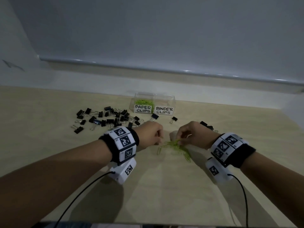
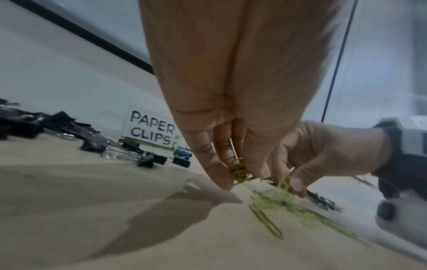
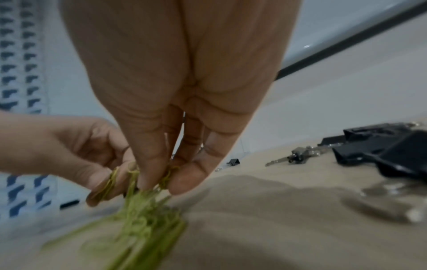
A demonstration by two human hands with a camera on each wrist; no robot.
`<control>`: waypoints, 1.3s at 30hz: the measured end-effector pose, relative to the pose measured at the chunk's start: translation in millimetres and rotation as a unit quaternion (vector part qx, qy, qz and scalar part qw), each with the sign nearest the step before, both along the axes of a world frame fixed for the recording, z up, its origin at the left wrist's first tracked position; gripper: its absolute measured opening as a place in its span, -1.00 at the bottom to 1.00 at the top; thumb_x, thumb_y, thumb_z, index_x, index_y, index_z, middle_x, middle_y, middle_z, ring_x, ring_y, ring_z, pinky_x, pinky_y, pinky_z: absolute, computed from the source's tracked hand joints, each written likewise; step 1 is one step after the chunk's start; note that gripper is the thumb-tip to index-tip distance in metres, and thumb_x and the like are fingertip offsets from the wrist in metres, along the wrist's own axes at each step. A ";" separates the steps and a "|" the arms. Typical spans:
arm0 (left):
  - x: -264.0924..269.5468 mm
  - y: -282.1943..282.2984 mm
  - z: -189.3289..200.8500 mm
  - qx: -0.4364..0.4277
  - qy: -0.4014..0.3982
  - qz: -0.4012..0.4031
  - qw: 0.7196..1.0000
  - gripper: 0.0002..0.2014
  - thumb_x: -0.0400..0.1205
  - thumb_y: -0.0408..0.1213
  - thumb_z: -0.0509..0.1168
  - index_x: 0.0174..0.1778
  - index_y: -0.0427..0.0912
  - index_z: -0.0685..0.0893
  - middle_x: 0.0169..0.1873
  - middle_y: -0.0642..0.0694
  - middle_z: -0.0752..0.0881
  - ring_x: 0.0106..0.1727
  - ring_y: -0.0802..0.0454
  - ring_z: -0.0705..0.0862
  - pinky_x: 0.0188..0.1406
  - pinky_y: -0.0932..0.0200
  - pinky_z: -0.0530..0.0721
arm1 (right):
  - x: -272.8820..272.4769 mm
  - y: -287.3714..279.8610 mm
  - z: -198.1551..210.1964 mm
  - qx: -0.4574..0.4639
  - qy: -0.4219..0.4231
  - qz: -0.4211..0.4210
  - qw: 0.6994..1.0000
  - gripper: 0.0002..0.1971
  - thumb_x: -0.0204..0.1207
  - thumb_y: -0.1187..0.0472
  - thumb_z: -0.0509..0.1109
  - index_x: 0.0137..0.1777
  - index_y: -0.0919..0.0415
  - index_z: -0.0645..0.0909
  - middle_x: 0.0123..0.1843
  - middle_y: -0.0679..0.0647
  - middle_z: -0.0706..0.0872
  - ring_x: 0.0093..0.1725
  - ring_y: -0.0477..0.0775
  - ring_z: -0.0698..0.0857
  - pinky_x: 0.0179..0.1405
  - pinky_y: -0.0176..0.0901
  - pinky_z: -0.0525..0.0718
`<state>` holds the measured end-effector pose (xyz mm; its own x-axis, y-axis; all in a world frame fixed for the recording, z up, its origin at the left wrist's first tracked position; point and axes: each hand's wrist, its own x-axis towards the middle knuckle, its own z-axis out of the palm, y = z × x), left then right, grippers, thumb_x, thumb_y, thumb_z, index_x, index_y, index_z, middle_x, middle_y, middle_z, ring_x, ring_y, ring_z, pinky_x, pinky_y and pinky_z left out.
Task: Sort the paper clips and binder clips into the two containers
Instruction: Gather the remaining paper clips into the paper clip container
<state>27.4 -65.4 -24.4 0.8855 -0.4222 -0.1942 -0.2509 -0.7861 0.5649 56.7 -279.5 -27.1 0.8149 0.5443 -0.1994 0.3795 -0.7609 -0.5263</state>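
A tangle of green paper clips [image 1: 176, 148] lies on the wooden table between my hands. My left hand [image 1: 152, 134] pinches a few green clips [image 2: 240, 173] at the pile's left edge. My right hand [image 1: 190, 134] pinches green clips [image 3: 166, 180] at the pile's top, with fingertips pointing down. Two clear boxes stand at the back: one labelled PAPER CLIPS [image 1: 142, 108], which holds green clips, and one labelled BINDER CLIPS [image 1: 164, 110]. Several black binder clips [image 1: 105, 119] are scattered at the left.
One binder clip [image 1: 154, 116] lies in front of the boxes and another [image 1: 174, 119] to their right. More black binder clips [image 1: 207, 125] sit behind my right hand. A wall ledge [image 1: 164, 69] runs behind the table. Cables trail from both wrist cameras.
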 end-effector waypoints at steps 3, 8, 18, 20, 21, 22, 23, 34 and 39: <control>14.0 18.1 10.5 -0.025 -0.020 0.006 0.999 -0.91 0.63 -0.23 0.36 -0.03 -0.16 0.68 -0.25 0.16 0.59 -0.29 0.35 0.53 -0.39 0.48 0.43 | 8.7 2.5 12.1 0.057 0.018 -0.019 0.998 -0.94 0.39 0.36 0.54 -0.22 0.19 0.78 -0.28 0.08 0.82 -0.38 -0.20 0.67 -0.24 -0.37 0.68; 53.8 41.0 31.4 -0.092 -0.094 0.088 0.987 -0.88 0.61 -0.25 0.37 -0.05 -0.23 0.71 -0.21 0.10 0.68 -0.24 0.29 0.61 -0.24 0.39 0.52 | 37.7 27.3 42.1 0.158 0.028 -0.064 0.985 -0.94 0.39 0.39 0.54 -0.15 0.35 0.77 -0.36 0.06 0.79 -0.39 -0.13 0.73 -0.25 -0.29 0.74; 116.6 49.4 29.0 -0.001 -0.142 0.216 0.966 -0.83 0.52 -0.32 0.46 -0.01 -0.28 0.78 0.01 -0.23 0.78 0.04 -0.15 0.74 0.16 0.04 0.68 | 107.4 128.2 49.2 0.015 -0.146 -0.120 0.982 -0.95 0.42 0.30 0.51 -0.14 0.23 0.78 -0.13 0.11 0.82 -0.13 0.05 0.78 -0.03 -0.15 0.76; 113.6 51.9 29.3 0.001 -0.148 0.214 0.966 -0.76 0.55 -0.37 0.43 0.13 -0.30 0.74 0.13 -0.24 0.74 0.15 -0.16 0.71 0.27 0.05 0.62 | 111.4 138.5 40.1 -0.037 -0.169 -0.099 0.980 -0.89 0.44 0.31 0.46 -0.06 0.23 0.79 -0.02 0.14 0.81 -0.05 0.09 0.77 0.06 -0.13 0.74; 109.5 53.9 30.0 0.000 -0.157 0.209 0.965 -0.75 0.57 -0.41 0.39 0.17 -0.30 0.73 0.15 -0.24 0.73 0.18 -0.16 0.69 0.28 0.07 0.60 | 111.5 139.4 37.1 -0.049 -0.173 -0.091 0.979 -0.85 0.44 0.31 0.45 -0.02 0.21 0.78 0.02 0.15 0.80 -0.02 0.10 0.76 0.08 -0.15 0.72; 103.8 56.2 30.8 0.000 -0.170 0.203 0.964 -0.75 0.57 -0.47 0.35 0.16 -0.30 0.73 0.14 -0.23 0.73 0.18 -0.15 0.69 0.27 0.10 0.59 | 109.8 137.4 36.3 -0.054 -0.173 -0.085 0.980 -0.82 0.44 0.32 0.44 0.03 0.20 0.77 0.05 0.14 0.80 0.00 0.09 0.76 0.07 -0.20 0.69; 96.2 58.1 31.1 -0.001 -0.181 0.194 0.964 -0.76 0.57 -0.51 0.33 0.14 -0.29 0.74 0.10 -0.22 0.74 0.15 -0.14 0.70 0.21 0.12 0.60 | 106.4 132.4 37.4 -0.051 -0.171 -0.080 0.981 -0.79 0.45 0.33 0.45 0.07 0.19 0.76 0.07 0.12 0.79 0.02 0.07 0.75 0.05 -0.25 0.66; 18.2 11.0 2.0 0.191 -0.031 -0.127 0.973 -0.38 0.38 -0.13 0.55 0.35 -0.08 0.53 0.19 0.01 0.54 0.16 0.03 0.56 0.13 0.12 0.59 | -1.3 4.9 36.5 -0.210 0.010 0.035 0.977 -0.48 0.35 0.30 0.56 0.33 0.08 0.61 0.17 -0.02 0.65 0.03 0.05 0.69 0.13 -0.05 0.68; 18.8 -11.7 -2.9 0.142 -0.030 -0.113 0.983 -0.43 0.36 -0.15 0.58 0.29 -0.08 0.59 0.06 0.06 0.51 0.13 0.04 0.57 0.04 0.24 0.50 | -27.1 -13.5 20.2 -0.228 0.001 0.052 0.972 -0.40 0.31 0.20 0.59 0.38 0.04 0.53 0.21 -0.01 0.51 0.05 -0.02 0.58 0.01 -0.17 0.60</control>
<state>46.2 -77.1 -27.3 0.7882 -0.5462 -0.2836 -0.4635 -0.8300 0.3103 29.6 -293.0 -6.9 0.7599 0.4777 -0.4408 0.4654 -0.8733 -0.1441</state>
